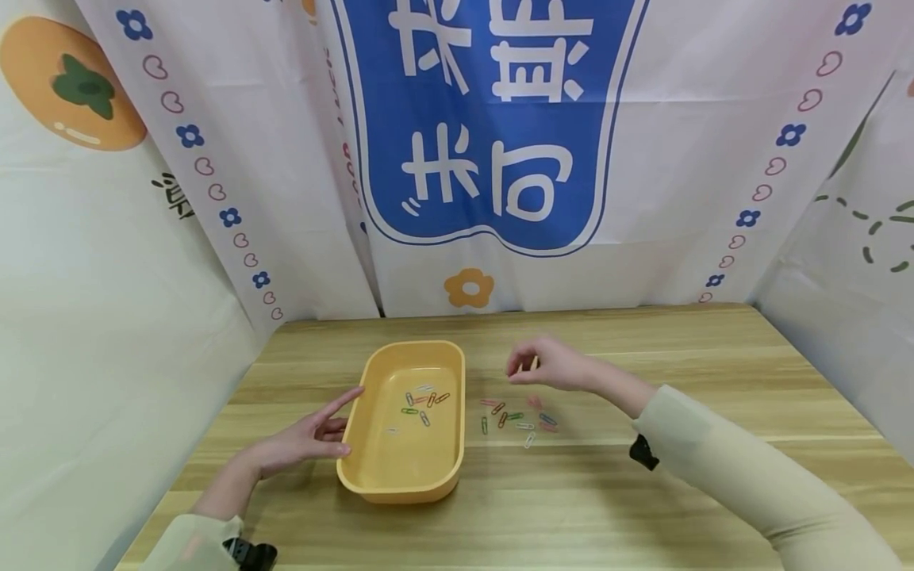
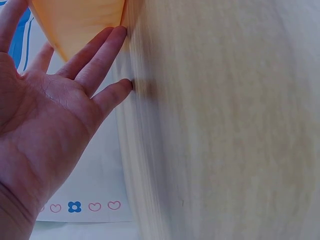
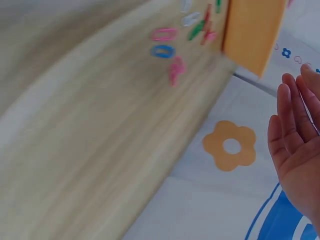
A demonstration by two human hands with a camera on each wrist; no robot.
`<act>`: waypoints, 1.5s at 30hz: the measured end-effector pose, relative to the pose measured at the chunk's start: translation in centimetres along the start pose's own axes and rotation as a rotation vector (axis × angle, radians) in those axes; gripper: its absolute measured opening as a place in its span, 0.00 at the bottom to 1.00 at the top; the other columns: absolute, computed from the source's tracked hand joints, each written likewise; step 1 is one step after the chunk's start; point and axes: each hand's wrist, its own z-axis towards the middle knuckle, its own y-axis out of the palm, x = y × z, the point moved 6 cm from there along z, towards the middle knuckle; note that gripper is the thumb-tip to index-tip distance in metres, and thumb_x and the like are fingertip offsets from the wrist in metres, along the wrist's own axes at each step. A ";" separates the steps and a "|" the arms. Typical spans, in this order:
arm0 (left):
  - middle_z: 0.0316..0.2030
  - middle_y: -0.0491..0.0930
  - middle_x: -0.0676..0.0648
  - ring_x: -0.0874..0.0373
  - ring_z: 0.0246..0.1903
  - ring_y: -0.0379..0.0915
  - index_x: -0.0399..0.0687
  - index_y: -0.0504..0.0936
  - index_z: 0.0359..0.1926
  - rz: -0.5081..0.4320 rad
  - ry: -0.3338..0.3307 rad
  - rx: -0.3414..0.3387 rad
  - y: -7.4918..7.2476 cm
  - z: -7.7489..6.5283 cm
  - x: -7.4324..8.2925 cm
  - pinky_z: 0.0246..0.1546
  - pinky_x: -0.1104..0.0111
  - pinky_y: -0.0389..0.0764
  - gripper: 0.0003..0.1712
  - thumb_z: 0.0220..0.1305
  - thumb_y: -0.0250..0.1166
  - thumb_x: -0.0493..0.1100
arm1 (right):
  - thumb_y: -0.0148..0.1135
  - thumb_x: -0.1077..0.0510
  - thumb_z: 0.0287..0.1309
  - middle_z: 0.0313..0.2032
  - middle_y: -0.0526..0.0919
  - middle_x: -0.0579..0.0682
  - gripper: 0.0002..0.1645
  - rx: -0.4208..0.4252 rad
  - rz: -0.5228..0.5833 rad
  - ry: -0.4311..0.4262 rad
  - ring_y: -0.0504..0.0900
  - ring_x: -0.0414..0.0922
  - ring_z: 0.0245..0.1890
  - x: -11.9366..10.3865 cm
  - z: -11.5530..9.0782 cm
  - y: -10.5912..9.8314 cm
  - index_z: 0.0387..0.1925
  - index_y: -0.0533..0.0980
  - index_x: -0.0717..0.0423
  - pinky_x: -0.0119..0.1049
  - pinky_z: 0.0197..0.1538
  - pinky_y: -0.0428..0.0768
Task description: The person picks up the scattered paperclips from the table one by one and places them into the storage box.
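My left hand rests against the left wall of a yellow plastic tray, fingers spread and fairly straight. In the left wrist view, fingertips touch the tray's outer side. Several coloured paper clips lie on the tray floor. To the tray's right, a loose group of paper clips in pink, red, green, blue and white lies on the wooden table. Above and behind that group is my right hand, raised off the table, thumb and fingertips brought close together. Whether anything sits between those fingertips is hidden.
The wooden table ends at the back against a white printed curtain. More white cloth hangs along the left side. A black wrist strap is on the left forearm, another on the right.
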 end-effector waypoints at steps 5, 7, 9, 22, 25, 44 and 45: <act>0.67 0.54 0.22 0.35 0.63 0.61 0.55 0.35 0.78 0.000 0.001 -0.002 -0.1 0.0 -0.1 0.59 0.55 0.71 0.50 0.69 0.60 0.36 | 0.67 0.61 0.59 0.30 0.82 0.39 0.03 -0.017 0.012 0.030 0.78 0.38 0.31 1.3 -1.9 0.5 0.33 0.82 0.58 0.34 0.33 0.80; 0.67 0.54 0.22 0.35 0.63 0.60 0.55 0.35 0.78 0.000 0.002 -0.003 -0.1 0.0 -0.1 0.59 0.55 0.70 0.50 0.68 0.60 0.36 | 0.67 0.62 0.58 0.30 0.82 0.39 0.03 -0.024 0.021 0.052 0.79 0.38 0.31 1.9 -2.6 0.7 0.34 0.82 0.58 0.34 0.33 0.80; 0.67 0.54 0.22 0.35 0.63 0.60 0.55 0.35 0.78 0.000 0.001 -0.002 -0.1 0.1 -0.2 0.59 0.55 0.71 0.51 0.68 0.60 0.37 | 0.68 0.62 0.58 0.30 0.83 0.39 0.03 -0.028 0.024 0.064 0.79 0.38 0.31 2.4 -3.2 1.0 0.33 0.83 0.59 0.34 0.33 0.79; 0.67 0.54 0.22 0.35 0.64 0.61 0.56 0.35 0.78 -0.003 -0.001 -0.005 -0.1 0.1 0.0 0.58 0.56 0.71 0.51 0.68 0.60 0.37 | 0.71 0.65 0.52 0.27 0.81 0.40 0.04 -0.071 0.054 0.053 0.77 0.36 0.27 5.0 -6.2 2.6 0.29 0.81 0.56 0.31 0.31 0.80; 0.67 0.54 0.22 0.36 0.64 0.61 0.56 0.35 0.78 -0.004 -0.005 -0.004 -0.1 0.1 0.0 0.59 0.57 0.72 0.51 0.68 0.61 0.37 | 0.72 0.64 0.52 0.27 0.80 0.39 0.05 -0.080 0.059 0.073 0.76 0.36 0.27 5.3 -6.4 3.2 0.29 0.81 0.55 0.30 0.31 0.79; 0.67 0.55 0.23 0.36 0.63 0.62 0.55 0.35 0.78 0.002 -0.003 0.002 0.1 0.0 0.0 0.57 0.59 0.73 0.50 0.68 0.60 0.37 | 0.70 0.67 0.53 0.28 0.79 0.40 0.07 -0.089 0.022 0.067 0.75 0.34 0.28 6.0 -6.3 4.3 0.27 0.82 0.53 0.29 0.31 0.78; 0.67 0.55 0.22 0.36 0.63 0.62 0.55 0.35 0.78 0.001 -0.003 0.002 0.1 0.0 0.0 0.58 0.59 0.73 0.50 0.68 0.60 0.36 | 0.70 0.66 0.53 0.28 0.79 0.39 0.06 -0.088 0.019 0.066 0.75 0.34 0.27 6.0 -6.3 4.3 0.27 0.82 0.53 0.29 0.31 0.78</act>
